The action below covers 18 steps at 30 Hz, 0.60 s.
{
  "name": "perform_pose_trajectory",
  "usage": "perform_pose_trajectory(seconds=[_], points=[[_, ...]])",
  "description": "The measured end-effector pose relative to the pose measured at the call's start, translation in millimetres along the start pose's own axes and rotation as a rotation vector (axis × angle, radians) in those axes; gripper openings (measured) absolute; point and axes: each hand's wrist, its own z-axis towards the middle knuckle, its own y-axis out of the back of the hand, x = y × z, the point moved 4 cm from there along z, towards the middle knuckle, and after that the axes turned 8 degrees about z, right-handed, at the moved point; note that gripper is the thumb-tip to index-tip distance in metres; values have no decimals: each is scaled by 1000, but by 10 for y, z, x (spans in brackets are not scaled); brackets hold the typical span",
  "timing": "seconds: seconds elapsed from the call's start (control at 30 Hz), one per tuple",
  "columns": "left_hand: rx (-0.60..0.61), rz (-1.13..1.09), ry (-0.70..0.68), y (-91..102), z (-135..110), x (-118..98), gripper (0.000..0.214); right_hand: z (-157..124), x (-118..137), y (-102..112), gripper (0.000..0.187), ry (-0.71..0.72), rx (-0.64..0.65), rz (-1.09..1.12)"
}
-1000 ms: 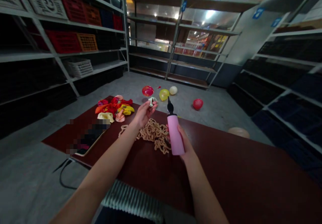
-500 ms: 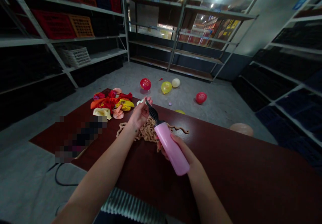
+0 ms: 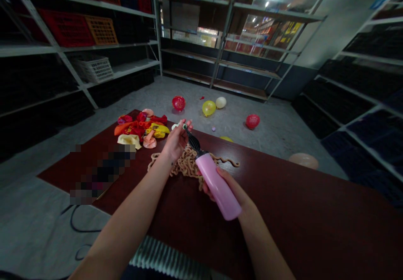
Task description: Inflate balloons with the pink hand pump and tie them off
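Observation:
My right hand [image 3: 217, 183] is wrapped round the pink barrel of a balloon pump [image 3: 217, 187], tilted so its black ribbed nozzle points up and away to the left. Pinched in the fingers of my left hand [image 3: 177, 139] is a pale balloon [image 3: 175, 126], mostly hidden by them. Its rolled mouth shows right by the nozzle tip; whether the tip is inside it I cannot tell. Beneath both hands lies a heap of tan wavy cord [image 3: 185, 162] on the dark red table [image 3: 283, 213].
Uninflated balloons [image 3: 141, 126] in red, yellow, orange and cream lie on the table's left. A blurred-out dark object [image 3: 107, 173] is nearer me. Inflated balloons, among them a red one [image 3: 179, 103] and a yellow one [image 3: 208, 108], rest on the floor. Shelves [image 3: 217, 61] stand around.
The nozzle tip has shifted slightly down and right from my left fingers, and the balloon's mouth now shows. The red balloon on the floor has drifted a little left.

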Motion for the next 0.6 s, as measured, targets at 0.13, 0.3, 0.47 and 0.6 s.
perform_pose_trajectory(seconds=[0.13, 0.3, 0.47, 0.6], points=[[29, 118, -27, -18, -14, 20, 23, 9, 4, 17, 61, -1, -6, 10], [58, 102, -2, -77, -77, 55, 23, 18, 7, 22, 61, 26, 9, 22], [96, 146, 23, -109, -121, 101, 20, 17, 14, 39, 63, 16, 14, 51], [120, 197, 17, -110, -125, 118, 30, 0, 35, 26, 65, 15, 37, 63]])
